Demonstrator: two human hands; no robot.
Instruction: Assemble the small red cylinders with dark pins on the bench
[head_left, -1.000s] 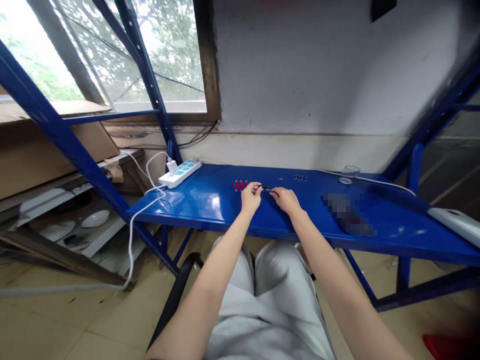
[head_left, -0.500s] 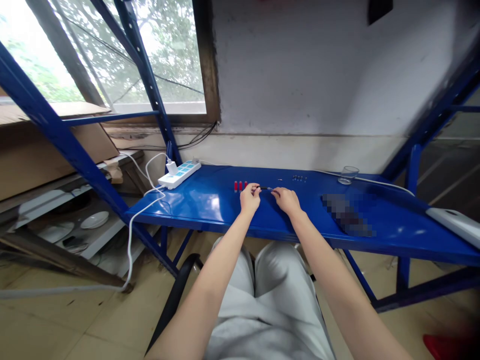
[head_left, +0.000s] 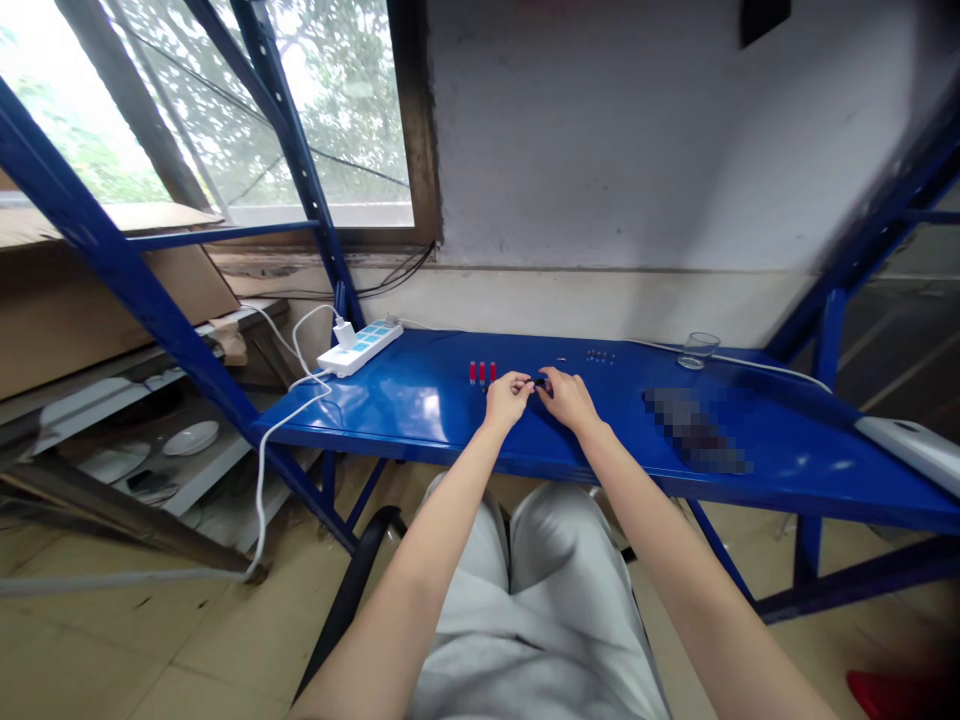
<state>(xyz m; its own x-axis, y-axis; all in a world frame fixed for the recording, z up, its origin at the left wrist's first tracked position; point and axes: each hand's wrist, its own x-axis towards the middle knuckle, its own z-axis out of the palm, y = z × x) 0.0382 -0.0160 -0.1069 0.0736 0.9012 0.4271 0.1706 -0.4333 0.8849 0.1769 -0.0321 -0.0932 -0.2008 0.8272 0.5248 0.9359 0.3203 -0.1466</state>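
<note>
Over the blue table (head_left: 405, 400), my left hand (head_left: 508, 402) pinches a thin dark pen-like piece (head_left: 539, 383) between closed fingers. My right hand (head_left: 568, 400) is closed at the other end of this piece, fingertips almost touching the left ones. Most of the piece is hidden by the fingers, so its exact kind does not show. Just left of my left hand, three red cylinders (head_left: 482, 372) stand upright in a row. Beyond my right hand lie several tiny metallic bits (head_left: 600, 357), with a single small piece (head_left: 562, 359) apart from them.
A white power strip (head_left: 360, 350) with a plug and cable lies at the table's left end. A clear glass (head_left: 698, 350) is at the back right. A blurred-out dark object (head_left: 694, 430) lies right of my arm; a white device (head_left: 911, 450) sits at the right edge.
My hands have come closer together, the left shifting right. The thin dark piece, earlier visible as a line between them, is now mostly covered by fingers.
</note>
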